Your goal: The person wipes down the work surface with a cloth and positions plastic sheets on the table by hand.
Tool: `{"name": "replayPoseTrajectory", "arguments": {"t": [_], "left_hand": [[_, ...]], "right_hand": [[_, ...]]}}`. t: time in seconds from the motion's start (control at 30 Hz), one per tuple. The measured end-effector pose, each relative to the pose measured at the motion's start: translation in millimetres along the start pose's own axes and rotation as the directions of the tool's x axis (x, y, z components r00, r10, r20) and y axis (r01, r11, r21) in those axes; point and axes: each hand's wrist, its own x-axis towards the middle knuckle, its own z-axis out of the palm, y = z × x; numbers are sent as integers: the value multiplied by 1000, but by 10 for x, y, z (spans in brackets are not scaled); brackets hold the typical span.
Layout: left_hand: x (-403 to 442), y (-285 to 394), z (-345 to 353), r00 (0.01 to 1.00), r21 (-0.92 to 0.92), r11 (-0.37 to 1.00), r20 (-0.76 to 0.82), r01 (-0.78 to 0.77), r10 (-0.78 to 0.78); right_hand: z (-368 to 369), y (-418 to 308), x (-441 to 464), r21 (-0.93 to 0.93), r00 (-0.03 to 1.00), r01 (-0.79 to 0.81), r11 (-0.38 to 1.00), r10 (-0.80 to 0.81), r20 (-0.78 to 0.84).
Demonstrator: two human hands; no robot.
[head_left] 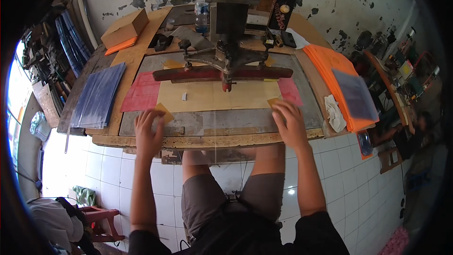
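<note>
A clear plastic sheet (231, 130) spans the space between my hands, with a vertical line down its middle. Its lower part hangs past the table's front edge over my legs. My left hand (150, 125) pinches it at the left, beside a small yellow piece (163, 112). At the right, my right hand (289, 122) has its fingers closed on the sheet, next to another yellow piece (272, 102). Beyond both hands lies a pale yellow board (203, 95) with pink sheets (141, 92) at its ends. A press bar (193, 73) stands over the board.
Blue-tinted plastic sheets (99, 97) lie stacked at the left. Orange folders (330, 73) with a clear blue sheet (356, 94) and a white cloth (334, 113) are at the right. A cardboard box (125, 28) and a water bottle (202, 14) stand behind. Another person (408, 137) is at the far right.
</note>
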Motion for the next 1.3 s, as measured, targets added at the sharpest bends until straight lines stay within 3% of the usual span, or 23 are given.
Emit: {"name": "replayPoseTrajectory", "arguments": {"t": [0.13, 0.23, 0.33, 0.43, 0.63, 0.83, 1.03, 1.3], "left_hand": [[575, -213, 290, 966, -17, 997, 248, -75, 77], [892, -624, 753, 961, -29, 993, 251, -112, 116], [1146, -718, 959, 953, -19, 992, 275, -127, 127], [1257, -738, 1138, 959, 69, 993, 272, -95, 73], [1221, -662, 1067, 932, 47, 987, 339, -151, 126], [1209, -630, 1056, 933, 80, 977, 321, -196, 161], [1220, -458, 926, 936, -2, 996, 343, -84, 79], [1211, -519, 903, 949, -176, 981, 288, -77, 126]], "right_hand": [[507, 549, 682, -156, 994, 26, 987, -9, 110], [720, 763, 1184, -166, 981, -2, 986, 34, 193], [749, 729, 1445, -32, 939, -189, 981, 190, 287], [780, 731, 1411, 67, 952, -234, 970, 215, 217], [727, 726, 1285, 74, 982, -93, 993, 79, 171], [684, 653, 1289, 51, 963, -187, 981, 173, 204], [675, 660, 1279, 119, 974, -166, 979, 144, 174], [641, 673, 1261, 214, 975, -173, 961, 136, 177]]}}
